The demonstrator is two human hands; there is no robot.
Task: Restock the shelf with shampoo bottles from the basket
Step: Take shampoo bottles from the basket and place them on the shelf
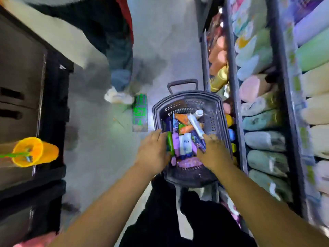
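Both hands work the near end of the basket (187,97). The left hand (153,152) wraps the green bottle (170,142) by the basket's left wall, with the bottle's long axis along the basket's length. The right hand (214,153) curls over a purple tube (202,144) by the right wall, but blur hides its grip. The shelf (235,97) runs just right of the basket, so the right hand is nearer and the left must cross over.

Head camera, wide-angle, looking steeply down, basket (188,97) close below.
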